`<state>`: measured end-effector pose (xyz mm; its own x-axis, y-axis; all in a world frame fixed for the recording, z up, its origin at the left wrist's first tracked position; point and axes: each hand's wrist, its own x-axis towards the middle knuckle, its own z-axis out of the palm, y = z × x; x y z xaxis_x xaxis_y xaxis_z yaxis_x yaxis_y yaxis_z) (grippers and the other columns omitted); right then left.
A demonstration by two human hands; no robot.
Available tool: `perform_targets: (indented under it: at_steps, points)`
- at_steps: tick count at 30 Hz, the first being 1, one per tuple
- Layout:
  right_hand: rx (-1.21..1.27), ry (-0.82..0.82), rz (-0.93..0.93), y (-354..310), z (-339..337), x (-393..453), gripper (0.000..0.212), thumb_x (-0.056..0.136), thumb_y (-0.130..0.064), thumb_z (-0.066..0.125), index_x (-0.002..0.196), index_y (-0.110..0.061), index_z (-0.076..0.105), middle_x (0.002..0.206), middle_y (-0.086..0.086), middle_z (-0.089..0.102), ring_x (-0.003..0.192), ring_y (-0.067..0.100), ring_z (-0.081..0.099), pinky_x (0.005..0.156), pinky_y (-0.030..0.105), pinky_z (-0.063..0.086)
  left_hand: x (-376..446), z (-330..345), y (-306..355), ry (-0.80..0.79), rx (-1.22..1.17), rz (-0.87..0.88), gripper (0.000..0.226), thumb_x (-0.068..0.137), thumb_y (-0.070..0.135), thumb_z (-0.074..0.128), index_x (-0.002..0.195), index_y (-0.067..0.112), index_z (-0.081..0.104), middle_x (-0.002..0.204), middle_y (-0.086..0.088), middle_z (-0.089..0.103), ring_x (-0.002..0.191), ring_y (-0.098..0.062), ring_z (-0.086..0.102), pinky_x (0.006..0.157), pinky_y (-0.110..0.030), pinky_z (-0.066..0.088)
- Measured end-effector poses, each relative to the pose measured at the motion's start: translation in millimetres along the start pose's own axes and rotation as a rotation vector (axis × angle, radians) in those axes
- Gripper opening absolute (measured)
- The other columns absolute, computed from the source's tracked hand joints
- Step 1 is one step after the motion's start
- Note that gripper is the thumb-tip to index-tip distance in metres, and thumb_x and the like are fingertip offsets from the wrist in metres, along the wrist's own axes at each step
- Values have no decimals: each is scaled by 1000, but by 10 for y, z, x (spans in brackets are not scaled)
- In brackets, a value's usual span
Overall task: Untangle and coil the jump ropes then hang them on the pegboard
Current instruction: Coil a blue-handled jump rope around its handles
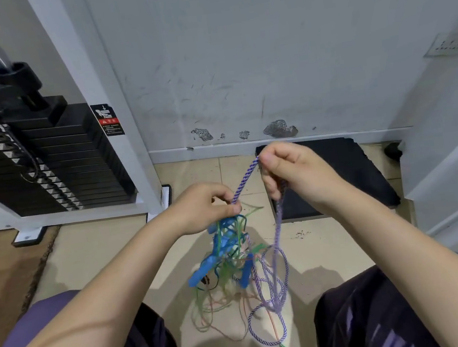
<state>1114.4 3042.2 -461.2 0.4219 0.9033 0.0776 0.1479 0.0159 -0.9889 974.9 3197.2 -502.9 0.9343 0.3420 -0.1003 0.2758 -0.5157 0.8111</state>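
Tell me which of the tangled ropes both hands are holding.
The purple-and-white braided rope, stretched taut between left hand and right hand; the thin green cords and pink cords just dangle below.

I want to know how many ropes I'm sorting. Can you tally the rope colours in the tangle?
Purple-and-white braided rope: 1, held between left hand and right hand
Blue rope with blue handles: 1
Green cord: 1
Pinkish-orange cord: 1
Total: 4 colours; whether any colour is more than one rope cannot be told.
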Motion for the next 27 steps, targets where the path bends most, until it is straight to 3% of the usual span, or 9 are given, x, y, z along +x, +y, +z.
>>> perform_targets:
  at_steps: [3,5,9,13,16,19,21,24,27]
  points:
    - [139,7,-32,-16,-28,9,26,94,-29,53,71,-23,64,80,12,70,68,27,65,67,32,54,40,-12,-119,12,85,50,6,87,23,73,91,21,69,105,3,63,109,-13,53,87,-11,37]
    - [198,22,-33,-9,-69,18,29,96,-29,53,71,-25,66,85,14,71,80,31,68,75,35,55,57,-30,-128,13,74,67,10,88,23,72,97,20,68,111,-2,64,111,-16,53,89,-13,38]
    - [333,17,-27,-3,-60,15,24,92,-27,51,74,-12,54,85,14,70,87,32,68,83,39,51,55,-50,-126,-42,42,17,27,80,32,79,101,31,61,104,-1,65,101,-20,59,86,-25,44]
    - [420,-2,-21,-59,-75,11,28,93,-26,46,70,-16,57,85,11,71,90,32,69,89,43,51,49,-16,-101,-49,45,-19,47,68,54,80,101,24,64,83,-9,57,73,-13,46,68,-26,39]
    - [375,37,3,-62,-173,23,26,92,-28,50,72,-13,56,86,13,70,90,34,68,87,42,52,25,-19,-62,-32,-1,-20,39,81,44,76,70,14,53,64,0,41,59,-9,36,57,-24,29]
    - [256,73,59,-34,-235,15,26,93,-29,55,76,-9,56,82,14,69,77,32,67,83,42,53,1,-30,-69,6,-26,-2,46,83,40,75,78,-1,54,68,-3,40,62,-10,36,58,-28,29]
    - [147,65,94,-19,-235,5,29,93,-32,60,78,-8,59,73,11,65,61,26,60,71,34,52,-24,-50,-39,43,-46,6,48,81,39,76,82,-5,58,69,-4,42,61,-10,36,56,-26,29]
    - [-36,29,131,-3,-178,-9,33,87,-41,67,78,-9,64,61,5,57,51,20,46,56,25,40,-59,-72,22,72,-55,25,43,78,38,79,69,3,56,64,-2,38,58,-10,34,53,-24,26]
    - [-156,-47,170,20,-104,-22,25,81,-39,71,80,-13,70,60,4,56,56,20,43,52,23,36,-104,-39,103,45,-69,32,43,76,39,81,61,12,50,61,0,34,56,-11,32,51,-25,24]
